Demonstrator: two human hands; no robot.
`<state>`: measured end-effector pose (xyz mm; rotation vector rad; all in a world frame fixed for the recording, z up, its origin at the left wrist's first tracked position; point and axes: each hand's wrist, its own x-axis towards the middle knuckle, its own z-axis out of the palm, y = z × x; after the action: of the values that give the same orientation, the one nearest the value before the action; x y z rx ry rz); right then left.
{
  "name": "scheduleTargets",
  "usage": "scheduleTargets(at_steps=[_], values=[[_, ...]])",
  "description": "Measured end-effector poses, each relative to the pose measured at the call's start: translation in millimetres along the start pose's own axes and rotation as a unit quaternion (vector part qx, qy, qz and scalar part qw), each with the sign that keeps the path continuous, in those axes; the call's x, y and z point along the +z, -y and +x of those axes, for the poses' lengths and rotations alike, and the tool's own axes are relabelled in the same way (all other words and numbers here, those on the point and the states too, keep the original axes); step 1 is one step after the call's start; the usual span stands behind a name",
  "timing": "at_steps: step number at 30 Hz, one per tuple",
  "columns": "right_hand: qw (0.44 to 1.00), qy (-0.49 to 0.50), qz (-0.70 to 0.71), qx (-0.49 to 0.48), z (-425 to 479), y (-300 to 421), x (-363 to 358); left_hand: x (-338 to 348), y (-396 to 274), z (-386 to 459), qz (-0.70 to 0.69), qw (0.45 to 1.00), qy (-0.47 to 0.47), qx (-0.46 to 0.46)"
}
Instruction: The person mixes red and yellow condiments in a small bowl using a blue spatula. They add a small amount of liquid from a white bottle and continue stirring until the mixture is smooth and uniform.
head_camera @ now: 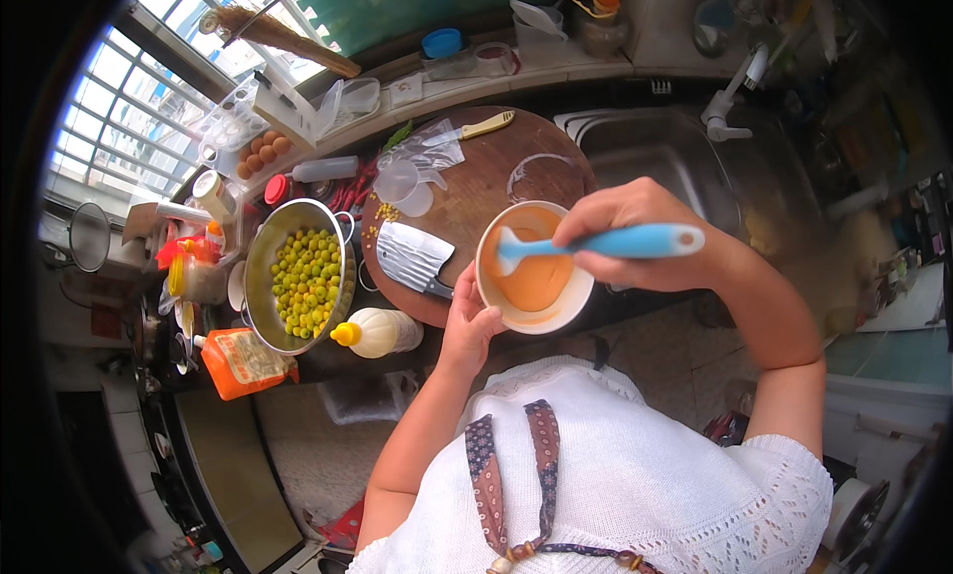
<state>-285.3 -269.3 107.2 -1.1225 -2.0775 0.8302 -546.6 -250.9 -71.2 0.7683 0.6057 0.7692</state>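
Observation:
Tilted a little in front of me is a white bowl (583, 295) with a smooth orange mixture (540, 285) inside. My left hand (472, 313) grips its rim and side from the left. In my right hand (636, 235) is a light blue spatula (648, 241), held by the handle. The pale spatula head (509, 251) is inside the bowl, at the mixture's left part. Behind the bowl lies a round wooden cutting board (476, 172). A wavy-bladed cutter (414, 254) rests on the board's left side, close to my left hand.
A steel pot (257, 276) of small green-yellow fruits stands left, beside a yellow-capped squeeze bottle (383, 333) and an orange pouch (242, 363). On the board are a clear measuring cup (406, 188) and a knife (484, 126). Brown eggs (260, 156) sit farther back; a steel sink (648, 153) lies right.

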Motion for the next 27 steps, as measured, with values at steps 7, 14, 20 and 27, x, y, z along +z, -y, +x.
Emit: scheduleTargets(at_steps=[7, 14, 20, 27], values=[[0.966, 0.246, -0.056, -0.065, -14, 26, -9, -2, -8, 5, -0.013, 1.000, 0.003, 0.001], [0.949, 0.250, -0.181, -0.063, 6, 53, -38, -4, -11, 8, -0.009, 0.998, 0.033, -0.045], [0.964, 0.204, -0.171, -0.017, -11, 29, -51, -3, -16, 8, 0.001, 0.999, 0.030, -0.036], [0.996, 0.073, -0.033, 0.033, -42, -10, -18, -3, -14, 16, -0.011, 0.999, -0.031, 0.031]])
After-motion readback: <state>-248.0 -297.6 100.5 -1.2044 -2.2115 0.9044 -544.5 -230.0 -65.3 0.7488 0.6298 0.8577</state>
